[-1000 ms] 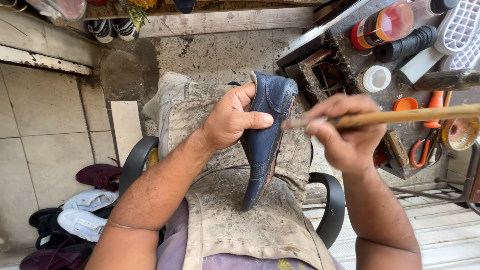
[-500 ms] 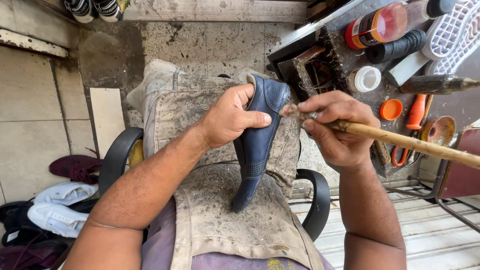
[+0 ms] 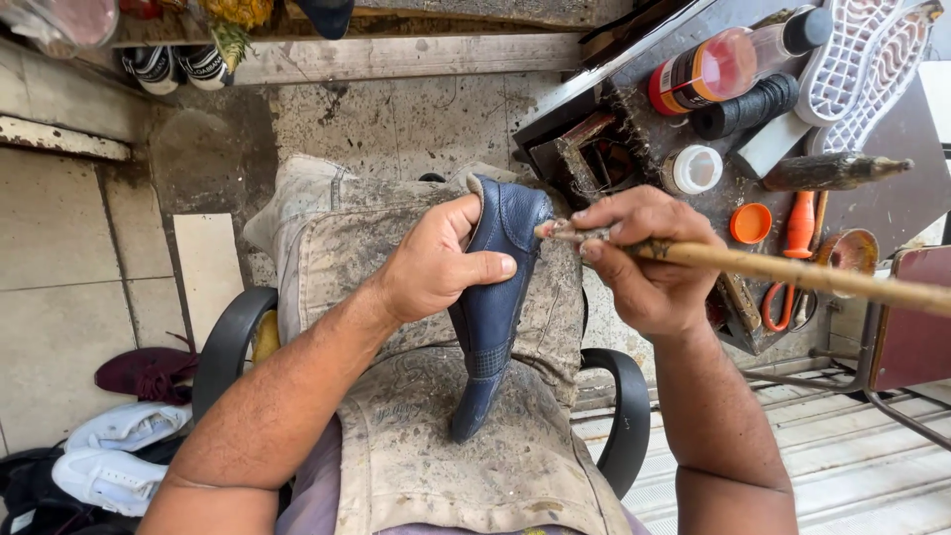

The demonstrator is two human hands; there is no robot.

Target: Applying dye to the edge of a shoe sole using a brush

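Note:
A dark blue leather shoe (image 3: 492, 317) stands nearly upright on the stained cloth (image 3: 436, 436) over my lap, toe down. My left hand (image 3: 434, 260) grips its upper part, thumb across the side. My right hand (image 3: 649, 263) holds a long wooden-handled brush (image 3: 783, 267). The brush's tip (image 3: 547, 231) touches the top edge of the shoe. The handle runs off to the right edge of the view.
A dirty workbench (image 3: 644, 119) at upper right carries a red-capped bottle (image 3: 708, 69), a white jar (image 3: 693, 168), an orange lid (image 3: 751, 223), orange-handled scissors (image 3: 783, 297) and a white shoe sole (image 3: 857, 59). White and maroon shoes (image 3: 119, 436) lie on the floor at left.
The view has tilted a little. The brush tip has moved in from the shoe's side to its top edge. My left hand keeps the same grip.

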